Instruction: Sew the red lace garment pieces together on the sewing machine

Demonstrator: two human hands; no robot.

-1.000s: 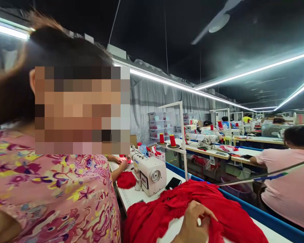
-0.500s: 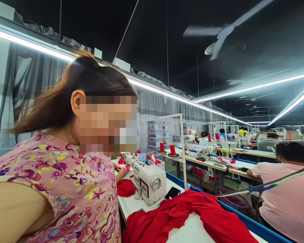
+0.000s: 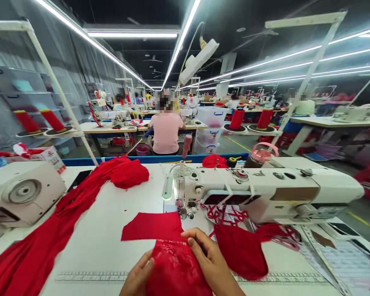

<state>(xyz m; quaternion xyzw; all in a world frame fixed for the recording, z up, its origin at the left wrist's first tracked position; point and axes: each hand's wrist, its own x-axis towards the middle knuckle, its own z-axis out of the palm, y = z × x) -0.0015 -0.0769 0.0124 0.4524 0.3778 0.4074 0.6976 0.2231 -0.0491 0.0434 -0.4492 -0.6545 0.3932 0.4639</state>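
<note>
Both my hands grip a red fabric piece (image 3: pixel 175 267) with a shiny, patterned face and a straight top edge. My left hand (image 3: pixel 138 273) pinches its left side, thumb on top. My right hand (image 3: pixel 208 257) is closed on its upper right, with thumb and index finger near the corner. Just beyond, a flat plain red fabric panel (image 3: pixel 151 227) lies on the white table, its right end by the needle area of the sewing machine (image 3: pixel 253 185). To the right of my right hand rests a dark red cloth piece (image 3: pixel 242 250).
A long heap of red fabric (image 3: pixel 70 209) runs along the left of the table. Another sewing machine (image 3: pixel 24 193) stands at far left. A ruler strip (image 3: pixel 92 276) crosses the near tabletop. Red thread cones (image 3: pixel 237 119) stand behind my machine. A person in pink (image 3: pixel 165 131) sits ahead.
My view has swung from a co-worker at the left machine to my own table. Both my hands, the red fabric piece and my sewing machine have come into view.
</note>
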